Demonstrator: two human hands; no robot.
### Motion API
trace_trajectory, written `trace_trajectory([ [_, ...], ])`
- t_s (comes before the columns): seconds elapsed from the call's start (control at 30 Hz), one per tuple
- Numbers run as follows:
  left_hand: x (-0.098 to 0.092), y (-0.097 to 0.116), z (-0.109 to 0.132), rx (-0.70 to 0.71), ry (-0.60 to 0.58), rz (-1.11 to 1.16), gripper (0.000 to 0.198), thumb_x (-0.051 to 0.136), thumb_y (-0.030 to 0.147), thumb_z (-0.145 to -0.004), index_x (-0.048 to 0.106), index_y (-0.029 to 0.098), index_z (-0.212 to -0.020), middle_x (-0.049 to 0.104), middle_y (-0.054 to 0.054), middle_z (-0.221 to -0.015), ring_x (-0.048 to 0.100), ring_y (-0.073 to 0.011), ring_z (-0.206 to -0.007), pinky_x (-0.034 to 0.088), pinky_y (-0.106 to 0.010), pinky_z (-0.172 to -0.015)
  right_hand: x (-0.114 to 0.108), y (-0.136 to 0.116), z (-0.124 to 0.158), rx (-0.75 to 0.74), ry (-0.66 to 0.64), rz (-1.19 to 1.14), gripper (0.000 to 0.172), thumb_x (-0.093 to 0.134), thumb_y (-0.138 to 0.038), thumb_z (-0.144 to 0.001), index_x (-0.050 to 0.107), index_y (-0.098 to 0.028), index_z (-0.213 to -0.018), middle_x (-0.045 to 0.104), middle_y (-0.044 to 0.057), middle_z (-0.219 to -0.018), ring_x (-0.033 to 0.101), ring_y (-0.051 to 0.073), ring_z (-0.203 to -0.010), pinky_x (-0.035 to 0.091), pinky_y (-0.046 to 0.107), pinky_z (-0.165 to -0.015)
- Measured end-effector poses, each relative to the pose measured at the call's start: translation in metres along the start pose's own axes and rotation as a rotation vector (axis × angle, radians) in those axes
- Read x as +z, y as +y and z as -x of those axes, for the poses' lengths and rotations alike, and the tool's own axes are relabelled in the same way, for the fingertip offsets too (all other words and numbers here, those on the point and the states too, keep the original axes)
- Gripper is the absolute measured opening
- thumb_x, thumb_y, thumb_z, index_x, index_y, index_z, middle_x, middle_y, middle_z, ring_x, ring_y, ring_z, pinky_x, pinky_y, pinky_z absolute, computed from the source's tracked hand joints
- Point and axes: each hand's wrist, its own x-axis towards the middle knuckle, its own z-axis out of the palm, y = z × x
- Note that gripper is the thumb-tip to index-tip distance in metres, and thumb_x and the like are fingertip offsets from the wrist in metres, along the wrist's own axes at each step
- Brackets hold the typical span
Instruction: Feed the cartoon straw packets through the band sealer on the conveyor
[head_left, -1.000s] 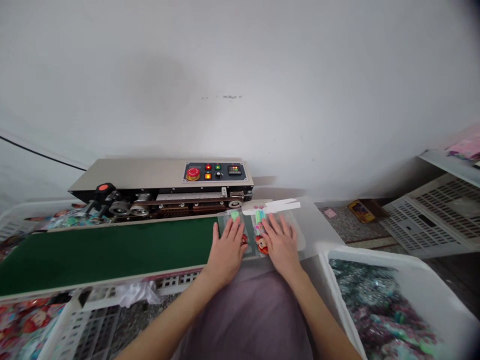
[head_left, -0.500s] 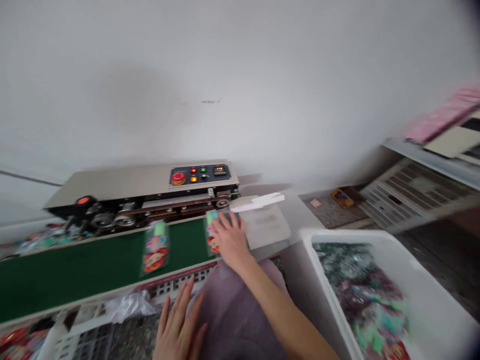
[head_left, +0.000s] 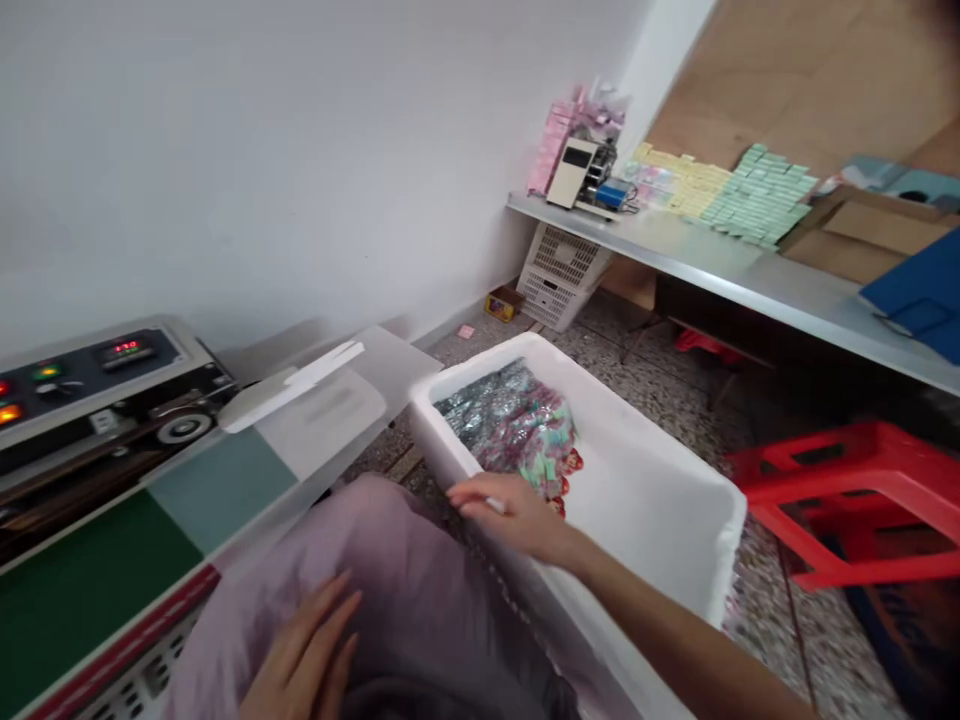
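Note:
My right hand (head_left: 514, 515) is over the near rim of a white plastic bin (head_left: 637, 470), its fingers stretched out to the left with nothing seen in them. I cannot tell whether it touches the rim. In the far left part of the bin lies a heap of clear plastic packets (head_left: 517, 420) with green, pink and red contents. My left hand (head_left: 307, 650) is low over my clothed leg (head_left: 367, 540), fingers extended and holding nothing. To its left runs the green conveyor belt (head_left: 82, 590) of a machine with a lit control panel (head_left: 90, 370).
A white plate (head_left: 322, 420) with paper strips lies at the belt's end. At right stands a red plastic stool (head_left: 885, 490). A long table (head_left: 750, 280) along the far side bears a small machine (head_left: 581, 175), stacked green packs (head_left: 761, 195) and cardboard; white crates (head_left: 559, 280) stand underneath.
The view has turned right. My right hand has left a packet at the belt's right end and moved over to the bin. My left hand stays low by my leg.

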Motion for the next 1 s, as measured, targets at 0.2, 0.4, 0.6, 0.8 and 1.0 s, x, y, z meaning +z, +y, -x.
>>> trace_trajectory([
  [0.2,0.036,0.066,-0.066,0.084,-0.084,0.097,0.04,0.052,0.024,-0.097,0.057,0.029,-0.136,0.068,-0.004,-0.132,0.067,-0.0214,-0.119,0.059,-0.033,-0.1,-0.069,0.15,0.071,0.572,0.014,0.23,0.01,0.063,-0.011,-0.089,0.071,-0.017,-0.092,0.073,0.005,-0.095,0.066,0.021,-0.097,0.05,0.04,-0.093],
  [0.4,0.075,0.112,-0.107,0.184,-0.117,0.218,0.029,0.047,0.017,-0.099,0.064,0.02,-0.123,0.073,-0.007,-0.119,0.069,-0.018,-0.112,0.057,-0.031,-0.1,-0.043,0.215,0.087,0.889,-0.21,0.067,0.022,0.066,-0.034,-0.096,0.066,-0.015,-0.106,0.068,0.003,-0.1,0.067,0.015,-0.082,0.059,0.032,-0.073],
  [0.6,0.099,0.128,-0.13,0.215,-0.214,0.268,0.029,0.045,0.016,-0.1,0.065,0.018,-0.12,0.073,-0.009,-0.116,0.068,-0.02,-0.108,0.059,-0.036,-0.097,0.01,0.232,0.071,0.98,-0.208,-0.103,0.025,0.064,-0.035,-0.097,0.063,-0.015,-0.111,0.067,0.001,-0.091,0.064,0.01,-0.068,0.057,0.024,-0.06],
  [0.8,0.113,0.122,-0.147,0.189,-0.298,0.253,0.031,0.042,0.017,-0.1,0.065,0.019,-0.121,0.071,-0.009,-0.115,0.066,-0.0203,-0.107,0.057,-0.038,-0.096,0.034,0.228,0.067,0.779,0.035,-0.043,0.012,0.069,-0.026,-0.091,0.063,-0.015,-0.09,0.064,-0.001,-0.087,0.061,0.013,-0.076,0.053,0.027,-0.068],
  [1.0,0.134,0.14,-0.17,0.219,-0.51,0.11,0.028,0.046,0.013,-0.097,0.068,0.016,-0.114,0.071,-0.011,-0.115,0.065,-0.0247,-0.108,0.053,-0.043,-0.1,0.038,0.213,0.066,0.439,0.131,0.024,0.013,0.062,-0.007,-0.076,0.064,-0.019,-0.079,0.067,0.002,-0.091,0.06,0.019,-0.092,0.047,0.031,-0.084],
])
